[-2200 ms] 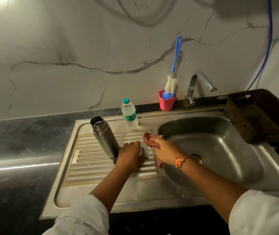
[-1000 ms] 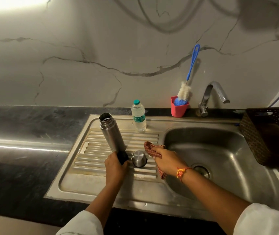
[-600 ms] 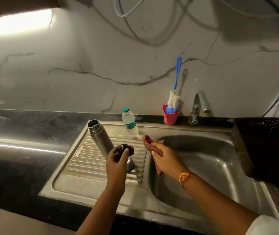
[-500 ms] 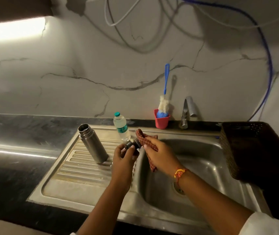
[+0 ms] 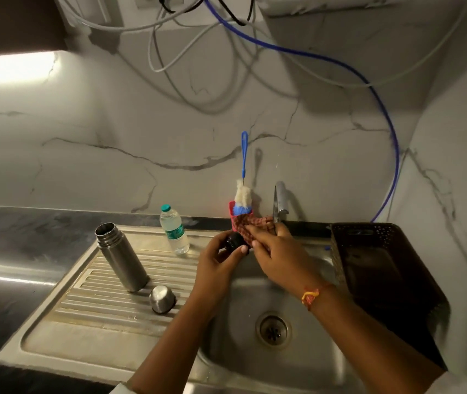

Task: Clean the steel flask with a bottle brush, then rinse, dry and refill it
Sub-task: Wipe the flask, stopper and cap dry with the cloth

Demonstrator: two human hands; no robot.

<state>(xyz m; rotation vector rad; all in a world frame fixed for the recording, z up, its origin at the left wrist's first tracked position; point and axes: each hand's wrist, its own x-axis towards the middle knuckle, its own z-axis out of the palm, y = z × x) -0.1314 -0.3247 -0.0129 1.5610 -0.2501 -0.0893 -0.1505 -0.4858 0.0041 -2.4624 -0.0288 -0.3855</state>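
Steel flask (image 5: 121, 257), one, open-mouthed, stands upright on the draining board at left, with one steel cap (image 5: 162, 299) dome-up just beside it. Over the sink I see the left hand (image 5: 220, 258) raised, fingers curled round one black stopper (image 5: 233, 241). The right hand (image 5: 280, 254) grips one checked cloth (image 5: 248, 226) against it.

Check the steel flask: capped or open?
Open. The steel flask stands on the drainboard with a bare mouth; its steel cup sits beside it, and the left hand holds the black stopper.
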